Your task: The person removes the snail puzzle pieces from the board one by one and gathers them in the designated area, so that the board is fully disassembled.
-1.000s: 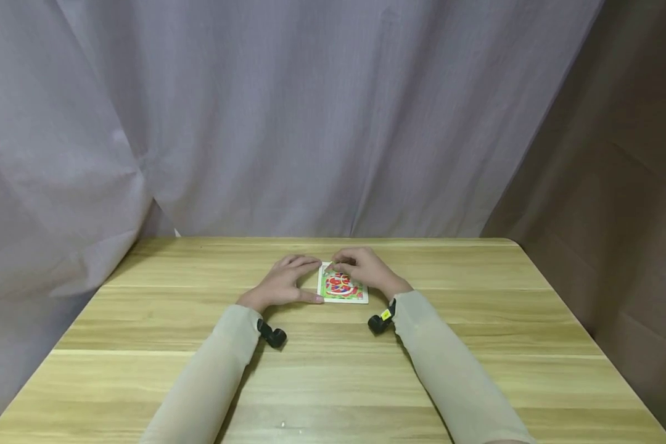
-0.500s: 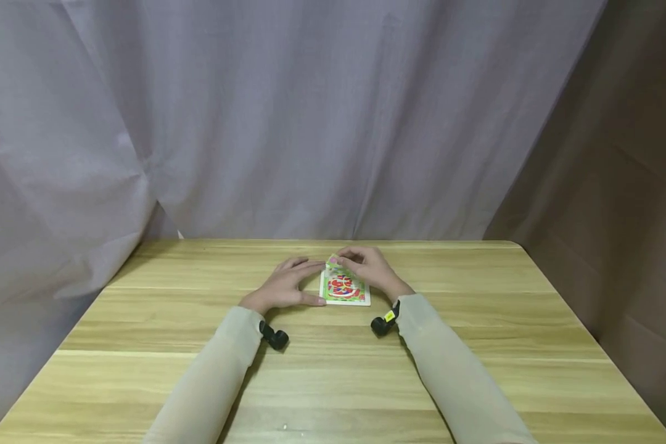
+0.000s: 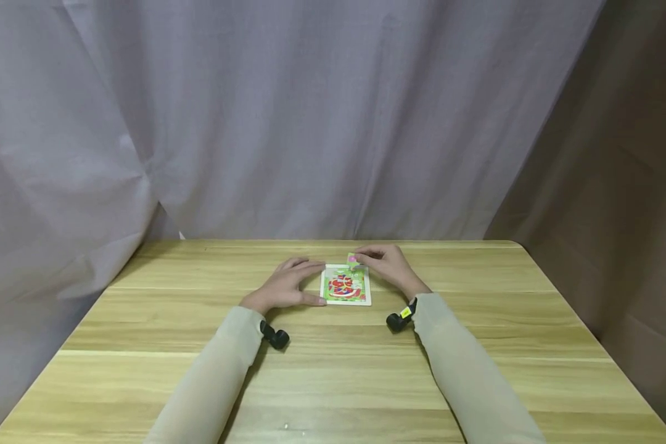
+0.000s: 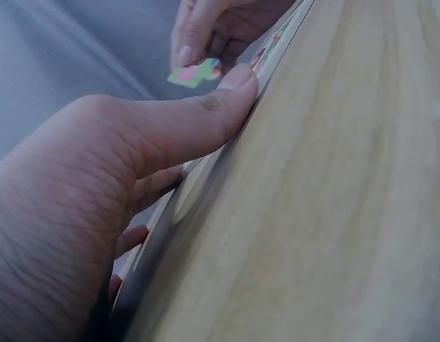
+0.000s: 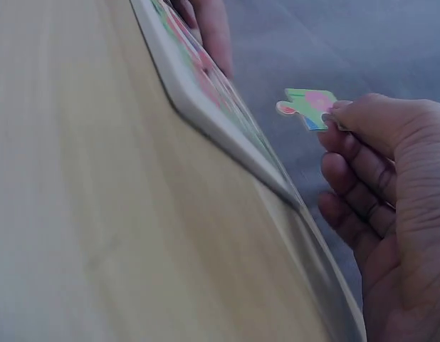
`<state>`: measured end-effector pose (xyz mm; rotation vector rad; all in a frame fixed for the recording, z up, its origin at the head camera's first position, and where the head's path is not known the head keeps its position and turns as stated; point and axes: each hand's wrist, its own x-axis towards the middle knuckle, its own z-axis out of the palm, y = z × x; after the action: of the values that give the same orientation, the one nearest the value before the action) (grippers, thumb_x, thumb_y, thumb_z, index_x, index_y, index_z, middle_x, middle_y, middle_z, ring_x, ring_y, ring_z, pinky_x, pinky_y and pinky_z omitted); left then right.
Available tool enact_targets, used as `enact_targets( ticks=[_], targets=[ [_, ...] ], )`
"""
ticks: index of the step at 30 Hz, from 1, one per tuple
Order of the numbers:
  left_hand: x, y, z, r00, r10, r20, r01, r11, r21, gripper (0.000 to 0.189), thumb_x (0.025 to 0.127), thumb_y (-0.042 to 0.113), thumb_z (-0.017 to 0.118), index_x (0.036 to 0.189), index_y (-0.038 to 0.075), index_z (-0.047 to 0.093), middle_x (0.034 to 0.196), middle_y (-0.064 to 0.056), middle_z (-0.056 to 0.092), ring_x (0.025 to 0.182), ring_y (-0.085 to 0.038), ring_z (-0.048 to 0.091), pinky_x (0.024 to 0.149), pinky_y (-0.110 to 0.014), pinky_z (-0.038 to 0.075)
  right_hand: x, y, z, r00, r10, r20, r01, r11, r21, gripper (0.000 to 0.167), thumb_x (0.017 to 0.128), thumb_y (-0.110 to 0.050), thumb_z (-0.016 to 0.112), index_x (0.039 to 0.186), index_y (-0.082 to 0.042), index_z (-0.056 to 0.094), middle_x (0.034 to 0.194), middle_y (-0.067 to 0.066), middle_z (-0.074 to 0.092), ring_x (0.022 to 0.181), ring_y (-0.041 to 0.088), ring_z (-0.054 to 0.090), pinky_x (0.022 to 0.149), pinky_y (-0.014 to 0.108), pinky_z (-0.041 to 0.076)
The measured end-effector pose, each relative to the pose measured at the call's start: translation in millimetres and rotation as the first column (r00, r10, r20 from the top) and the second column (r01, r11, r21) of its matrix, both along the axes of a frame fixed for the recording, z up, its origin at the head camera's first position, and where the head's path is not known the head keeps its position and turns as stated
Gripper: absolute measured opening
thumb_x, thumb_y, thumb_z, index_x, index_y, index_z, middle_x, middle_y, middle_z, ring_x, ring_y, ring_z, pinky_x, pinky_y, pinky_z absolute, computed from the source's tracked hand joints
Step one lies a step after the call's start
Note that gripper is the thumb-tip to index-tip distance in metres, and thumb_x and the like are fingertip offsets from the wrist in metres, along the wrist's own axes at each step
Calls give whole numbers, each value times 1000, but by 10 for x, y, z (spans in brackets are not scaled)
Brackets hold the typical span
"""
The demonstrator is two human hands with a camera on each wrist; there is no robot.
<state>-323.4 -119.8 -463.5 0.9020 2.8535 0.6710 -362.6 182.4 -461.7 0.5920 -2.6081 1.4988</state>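
A small jigsaw puzzle board point(image 3: 346, 303) with a white rim and a red, green and multicoloured picture lies flat on the table. My left hand point(image 3: 285, 285) rests along its left side, fairly straight fingers at the far corner and thumb at the near one. In the left wrist view the thumb point(image 4: 238, 77) touches the board's edge. Just above the board's far edge, my right hand point(image 3: 387, 265) pinches a green puzzle piece point(image 5: 316, 107) with a pink spot between thumb and forefinger. Its other fingers are curled beneath, and the piece is off the board.
The wooden table point(image 3: 333, 370) reaches far beyond the board on both sides. Behind it hangs a grey curtain point(image 3: 266, 123), with a brown one point(image 3: 616, 185) at the right. Black wrist cameras sit on both cuffs.
My right hand has lifted the puzzle piece off the board's far left corner area and carried it to the right. The left hand has stayed at the board's left side.
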Motion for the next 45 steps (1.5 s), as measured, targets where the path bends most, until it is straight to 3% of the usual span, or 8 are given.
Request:
enact_targets(
  ticks=[4,13,26,34,45],
  targets=[
    [5,-7,27,1000,-6,-7,6,1000,7,97,84,69,74,164,24,41,172,0,38,162,-35,23,133,-63,9,11,169,24,999,-33,25,33,999,14,33,98,-41,76,116,-15,82,119,7,80,112,25,72,103,46,56],
    [37,-80,34,1000,7,-5,-7,1000,2,97,85,68,74,164,21,41,171,-2,39,161,-37,25,132,-64,12,47,392,-13,998,-53,28,49,991,126,27,100,-34,75,115,-12,82,119,8,80,110,24,71,98,39,55],
    [51,-105,39,1000,17,-3,-17,1000,3,97,86,68,73,165,22,39,172,-2,37,161,-38,24,132,-64,12,55,412,-3,1000,-11,-29,17,977,214,21,100,-25,75,113,-10,82,114,9,80,108,26,72,101,46,57],
    [68,-110,-10,1000,27,-8,-27,1000,12,97,86,67,74,164,21,40,171,-4,38,161,-38,26,132,-63,13,13,423,-86,995,12,-98,16,961,275,16,100,-24,75,109,-14,83,109,5,79,98,20,69,88,36,56],
    [33,-103,-8,1000,11,15,-12,999,43,99,86,65,76,164,17,40,172,-6,37,160,-32,30,132,-60,17,19,412,-73,995,15,-98,14,957,288,12,101,-21,73,107,-15,82,108,3,75,98,19,67,88,37,55]
  ],
)
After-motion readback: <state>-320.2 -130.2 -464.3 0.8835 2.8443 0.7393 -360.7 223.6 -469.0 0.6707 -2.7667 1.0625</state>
